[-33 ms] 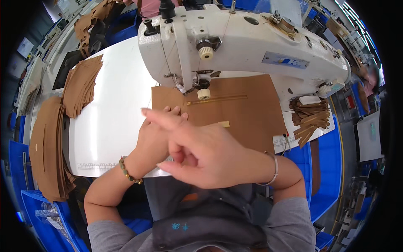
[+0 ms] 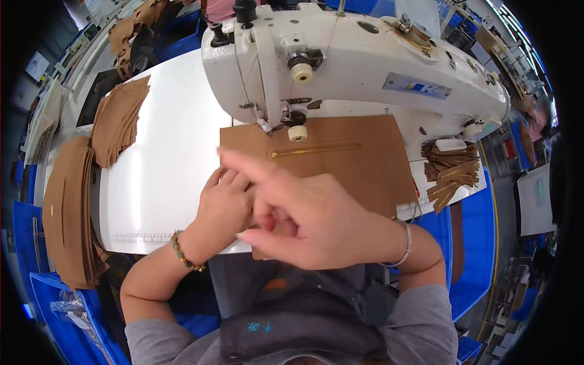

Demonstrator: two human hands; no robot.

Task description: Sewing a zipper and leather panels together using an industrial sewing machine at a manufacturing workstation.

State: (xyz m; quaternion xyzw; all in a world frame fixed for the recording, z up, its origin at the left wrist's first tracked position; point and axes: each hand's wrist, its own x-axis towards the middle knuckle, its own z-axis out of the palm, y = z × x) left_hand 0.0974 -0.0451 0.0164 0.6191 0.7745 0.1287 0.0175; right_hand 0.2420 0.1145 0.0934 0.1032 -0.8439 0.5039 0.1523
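A brown leather-like panel [image 2: 347, 176] with a gold-toned zipper [image 2: 316, 149] set across it lies below the white sewing machine [image 2: 359, 61]. The needle area stands just beyond the zipper's left end. My left hand [image 2: 222, 204] is at the panel's left side, fingers curled in against its edge; the thumb and part of the palm are hidden. Nearer to me, my right hand [image 2: 316, 219] hovers over the panel, partly covering the left hand. Its index finger and thumb are stretched apart, the other fingers curled, and nothing shows in it.
Stacked brown pieces [image 2: 67, 213] stand at the left, with a smaller fanned stack [image 2: 121, 121] behind. Narrow zipper strips [image 2: 450, 167] are heaped at the right, under a small white block [image 2: 450, 145]. Blue bins [image 2: 477, 243] flank the white table [image 2: 164, 182].
The panel has slid slightly towards me, and a brown corner now shows at the table's front edge. My left fingers have gone from lying flat to curled. The right hand has shifted slightly right.
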